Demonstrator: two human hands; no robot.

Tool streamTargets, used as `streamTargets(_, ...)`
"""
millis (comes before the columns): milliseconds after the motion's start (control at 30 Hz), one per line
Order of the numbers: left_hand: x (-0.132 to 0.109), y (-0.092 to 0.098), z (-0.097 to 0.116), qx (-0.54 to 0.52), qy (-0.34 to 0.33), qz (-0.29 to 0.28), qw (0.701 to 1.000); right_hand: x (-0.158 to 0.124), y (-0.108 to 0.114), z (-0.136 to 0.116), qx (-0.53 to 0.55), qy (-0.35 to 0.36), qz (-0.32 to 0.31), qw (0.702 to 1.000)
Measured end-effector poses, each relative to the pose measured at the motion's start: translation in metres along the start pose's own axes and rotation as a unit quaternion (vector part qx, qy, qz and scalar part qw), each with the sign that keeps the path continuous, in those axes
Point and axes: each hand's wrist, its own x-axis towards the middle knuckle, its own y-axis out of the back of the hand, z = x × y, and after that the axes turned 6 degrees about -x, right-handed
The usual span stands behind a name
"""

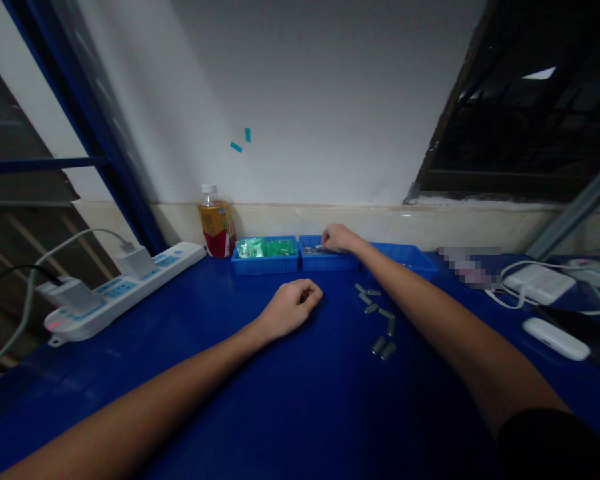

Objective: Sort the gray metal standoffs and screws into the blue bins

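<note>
My right hand (338,238) reaches over the middle blue bin (330,262), its fingertips pinched on a small metal piece (320,247). More small metal parts lie inside that bin, partly hidden by the hand. My left hand (291,308) rests on the blue table with its fingers curled towards the thumb; whatever is inside the curl, if anything, cannot be made out. Beneath my right forearm, several short grey metal cylinders (371,309) lie loose on the table. Two thicker ones (388,351) sit side by side closer to me.
Green packets (266,248) fill the left blue bin (265,267); a right bin (420,267) is partly behind my arm. A drink bottle (217,223) and a power strip (125,293) stand left. At right are a white case (556,338), a charger (540,283) and cables.
</note>
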Motion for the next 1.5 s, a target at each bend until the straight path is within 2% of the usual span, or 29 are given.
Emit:
streamTargets(100, 0.000, -0.001, -0.001, 0.013, -0.012, -0.005, 1.000, 0.004, -0.004, -0.003, -0.017, 0.003, -0.017, 1.000)
streamTargets(300, 0.000, -0.001, -0.001, 0.037, -0.031, -0.010, 0.999, -0.004, -0.005, -0.004, -0.051, 0.003, 0.005, 0.999)
streamTargets(433, 0.000, -0.001, -0.002, 0.042, -0.033, -0.007, 0.999, -0.003, -0.001, -0.002, -0.082, 0.011, -0.023, 0.996)
streamTargets(667, 0.000, -0.001, 0.000, 0.047, -0.038, -0.019, 0.998, 0.007, 0.001, -0.002, -0.138, 0.061, -0.025, 0.988)
streamTargets(867, 0.000, -0.001, 0.001, 0.063, -0.051, -0.028, 0.996, 0.003, -0.001, -0.005, -0.147, 0.069, -0.022, 0.986)
streamTargets(1000, -0.001, -0.002, 0.001, 0.086, -0.068, -0.034, 0.993, -0.002, 0.006, -0.006, -0.127, 0.067, -0.005, 0.990)
streamTargets(1100, -0.004, -0.002, 0.003, 0.119, -0.100, -0.043, 0.987, -0.023, 0.014, -0.004, -0.100, 0.072, 0.038, 0.992)
streamTargets(1233, -0.012, -0.001, 0.012, 0.188, -0.153, -0.072, 0.968, -0.086, 0.012, 0.006, -0.006, 0.130, 0.166, 0.977)
streamTargets(1367, -0.022, -0.008, 0.033, 0.214, -0.175, -0.109, 0.955, -0.153, -0.003, 0.025, 0.017, 0.173, 0.180, 0.968)
streamTargets(1500, -0.027, -0.031, 0.063, 0.210, -0.160, -0.110, 0.958, -0.179, -0.007, 0.041, 0.032, 0.164, 0.155, 0.974)
